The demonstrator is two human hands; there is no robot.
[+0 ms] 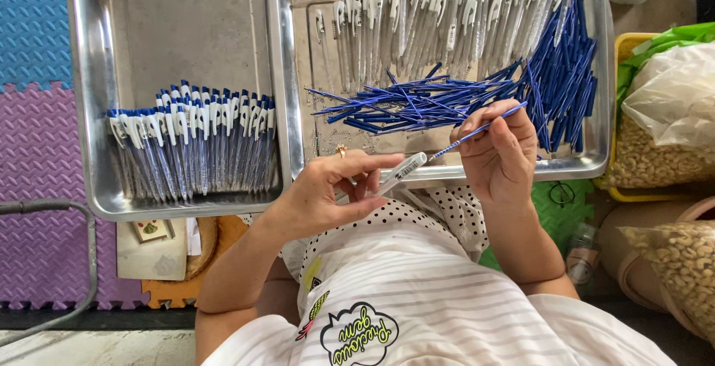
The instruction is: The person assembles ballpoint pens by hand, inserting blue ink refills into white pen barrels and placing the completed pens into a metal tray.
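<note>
Left hand [335, 191] is gripping a clear pen barrel [401, 172] between thumb and fingers, barrel pointing up-right toward the other hand. Right hand [497, 150] is pinching a thin blue ink refill [477, 132] between thumb and fingertips, its lower tip sitting right at the barrel's open end; cannot tell if it's inside yet. Both hands are hovering over the near rim of the right steel tray [588, 165]. That tray is holding a loose pile of blue refills [417, 104] in the middle and right side, plus a row of empty white-clipped barrels [439, 16] along the far edge. Left steel tray [86, 150] is sitting just beside it, touching, with a neat row of assembled blue-and-white pens [195, 146] at its near end. Bags of nuts [670, 142] are lying off to the right. Purple and blue foam mats [37, 113] are covering the floor at left.
</note>
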